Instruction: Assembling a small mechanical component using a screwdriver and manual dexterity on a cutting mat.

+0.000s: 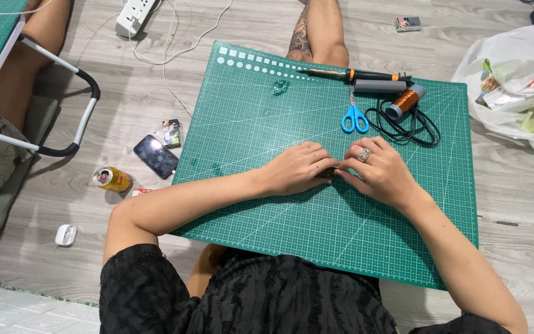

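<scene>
left hand (296, 168): mid cutting mat (248, 124), fingers curled, pinching small dark part (330, 172) at fingertips
right hand (378, 171): touching left, fingers bent onto same part, ring on one finger
small dark part: between both hands, mat centre, mostly hidden, kind unclear
soldering iron (353, 75): along far edge of mat
blue scissors (355, 116): just below iron
copper wire spool (405, 102): near far right corner, on black cable coil (410, 126)
phone (156, 156), can (112, 179): on floor off mat's left edge

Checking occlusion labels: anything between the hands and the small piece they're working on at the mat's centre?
Nothing visible. The left hand and right hand meet directly on the small dark piece on the green cutting mat. The scissors lie farther up the mat, apart.
</scene>
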